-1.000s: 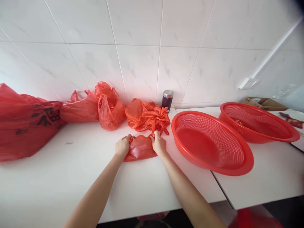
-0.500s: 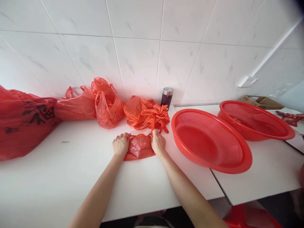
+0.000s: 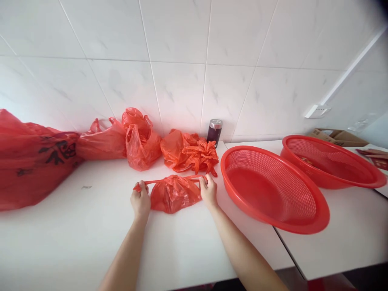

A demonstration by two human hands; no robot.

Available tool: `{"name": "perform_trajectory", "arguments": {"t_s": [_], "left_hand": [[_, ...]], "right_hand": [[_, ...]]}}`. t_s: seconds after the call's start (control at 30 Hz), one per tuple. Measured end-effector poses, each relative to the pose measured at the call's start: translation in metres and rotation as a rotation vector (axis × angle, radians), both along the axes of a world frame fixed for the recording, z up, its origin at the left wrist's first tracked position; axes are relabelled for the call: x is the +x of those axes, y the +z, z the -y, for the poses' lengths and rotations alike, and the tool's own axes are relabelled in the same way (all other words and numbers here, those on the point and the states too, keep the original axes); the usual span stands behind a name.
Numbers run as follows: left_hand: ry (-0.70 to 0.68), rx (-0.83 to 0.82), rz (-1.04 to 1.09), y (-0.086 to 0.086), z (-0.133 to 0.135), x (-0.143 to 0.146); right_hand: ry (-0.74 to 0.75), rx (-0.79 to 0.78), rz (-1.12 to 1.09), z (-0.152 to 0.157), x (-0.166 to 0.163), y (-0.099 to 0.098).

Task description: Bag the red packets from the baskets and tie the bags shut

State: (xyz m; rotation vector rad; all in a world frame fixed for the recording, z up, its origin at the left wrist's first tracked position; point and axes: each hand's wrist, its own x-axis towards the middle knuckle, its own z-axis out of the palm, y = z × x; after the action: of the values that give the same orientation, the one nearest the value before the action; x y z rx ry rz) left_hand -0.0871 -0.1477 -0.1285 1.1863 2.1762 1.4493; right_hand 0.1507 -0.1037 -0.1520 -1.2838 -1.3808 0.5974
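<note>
A small red plastic bag [image 3: 175,196] lies on the white table in front of me, with something inside that I cannot make out. My left hand [image 3: 141,201] is closed round one of its handles, and a short end sticks out past the fingers. On the other side, my right hand [image 3: 209,190] grips the opposite handle. Both handles are stretched sideways, and the bag's top is gathered between them. Just behind it sits a crumpled heap of red plastic bags [image 3: 194,151].
A dark tumbler [image 3: 214,131] stands against the tiled wall. To the right are a red basket [image 3: 257,198] and a second red basket [image 3: 333,161], with a cardboard box [image 3: 342,137] behind. Along the left stand a filled red bag [image 3: 142,145] and a large printed red bag [image 3: 33,165].
My hands have moved apart, the left one further left, drawing the handles out into long taut strips. The bag's top is now bunched together. The view has tilted up slightly.
</note>
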Motion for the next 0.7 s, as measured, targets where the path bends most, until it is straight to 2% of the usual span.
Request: {"name": "perform_trajectory", "arguments": {"t_s": [0.13, 0.27, 0.33, 0.4, 0.47, 0.5, 0.53, 0.6, 0.67, 0.7], "left_hand": [[0.009, 0.116, 0.212, 0.007, 0.015, 0.001], [-0.064, 0.124, 0.346, 0.011, 0.022, -0.003], [-0.044, 0.142, 0.332, 0.017, 0.023, -0.007], [0.038, 0.205, 0.271, 0.027, 0.023, -0.007], [0.076, 0.287, 0.111, 0.039, 0.022, 0.002], [0.02, 0.305, -0.021, 0.045, 0.02, 0.009], [-0.103, 0.281, -0.178, 0.05, 0.018, 0.018], [-0.447, 0.131, -0.467, 0.056, 0.01, 0.036], [-0.697, -0.046, -0.582, 0.057, -0.001, 0.049], [-0.746, -0.102, -0.582, 0.058, -0.006, 0.052]], "right_hand": [[-0.004, -0.08, -0.263, -0.007, 0.002, 0.001], [0.065, -0.117, -0.425, -0.011, 0.004, 0.003], [0.103, -0.117, -0.48, -0.011, 0.006, 0.004], [0.132, -0.117, -0.527, -0.012, 0.008, 0.006], [0.16, -0.123, -0.562, -0.012, 0.008, 0.007], [0.173, -0.126, -0.576, -0.012, 0.008, 0.008], [0.185, -0.129, -0.587, -0.012, 0.008, 0.008], [0.199, -0.132, -0.605, -0.012, 0.009, 0.009], [0.205, -0.135, -0.62, -0.012, 0.011, 0.01], [0.207, -0.139, -0.626, -0.013, 0.013, 0.01]]}}
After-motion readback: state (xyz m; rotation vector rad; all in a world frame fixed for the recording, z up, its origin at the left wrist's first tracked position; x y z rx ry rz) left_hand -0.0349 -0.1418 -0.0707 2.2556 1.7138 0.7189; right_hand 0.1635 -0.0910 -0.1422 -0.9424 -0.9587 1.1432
